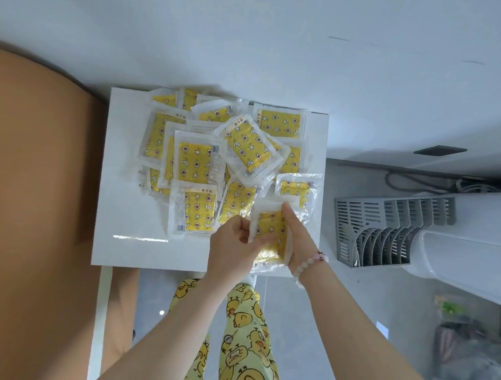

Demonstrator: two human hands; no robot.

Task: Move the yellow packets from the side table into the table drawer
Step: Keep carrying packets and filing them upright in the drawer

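At the near right corner of the white side table [117, 210], one yellow packet [270, 232] is sitting between both hands, and there may be a second wrapper stacked under it, though I cannot tell for sure. The left hand [232, 245] is pinching the packet's left edge with curled fingers. The right hand [297, 243], with a beaded bracelet [309, 263] on its wrist, is cupping the right side, thumb lying up along the wrapper. Just behind them, the pile of packets [216, 152] is sprawling across most of the tabletop, many overlapping, some tilted on top of others.

So, by the look of it, we're in the gathering step, early on: nearly everything is waiting on the table and only this handful is in a grip. The drawer is not in view anywhere here. The next move is likely calling for squaring this bundle up, perhaps adding more from the heap, then turning to find that drawer, and these slick plastic wrappers could slide apart in a loose hold.

Further out, an orange-brown surface [37, 175] is flanking the table on the left, and a grey slotted rack [389, 229] is lying on the floor to the right.
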